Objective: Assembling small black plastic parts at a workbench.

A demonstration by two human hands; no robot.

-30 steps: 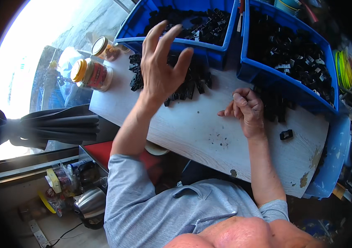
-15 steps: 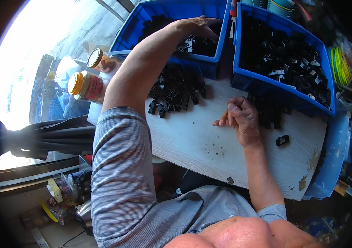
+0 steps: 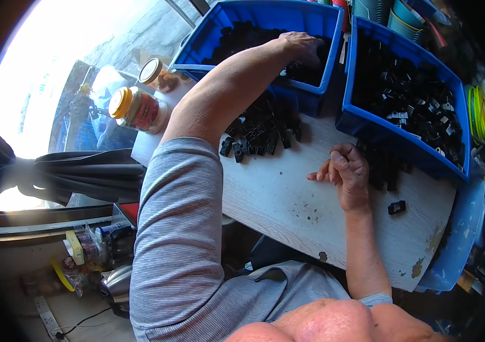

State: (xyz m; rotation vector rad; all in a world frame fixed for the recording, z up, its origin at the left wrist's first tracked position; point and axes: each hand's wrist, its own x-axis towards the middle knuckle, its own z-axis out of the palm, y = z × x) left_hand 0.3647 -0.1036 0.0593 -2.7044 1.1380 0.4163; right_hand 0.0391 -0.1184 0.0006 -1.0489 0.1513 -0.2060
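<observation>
My left arm stretches across to the left blue bin (image 3: 191, 69), and my left hand (image 3: 304, 47) dips into its right end, among small black plastic parts (image 3: 242, 41). Its fingers are mostly hidden and blurred there. My right hand (image 3: 347, 174) rests above the white table (image 3: 265, 191), thumb against the curled index finger and the other fingers partly bent. Whether anything small sits in that pinch is hidden. Just beyond it lies a dark cluster of black parts (image 3: 376, 171). One loose black rectangular part (image 3: 396, 207) lies to its right. Below the left bin is a pile of black parts (image 3: 262, 131).
The right blue bin (image 3: 402, 128) holds many black parts with metal pieces. Two lidded jars (image 3: 140, 111) stand left of my left arm. A light-blue tub (image 3: 453, 245) is beyond the table's right edge, near coiled yellow-green wire (image 3: 482, 114). A dark curtain (image 3: 83, 171) hangs at left.
The whole view has shifted, so the scene sits farther right and slightly lower. My left hand has gone deeper into the left bin. My right hand keeps its pinched pose.
</observation>
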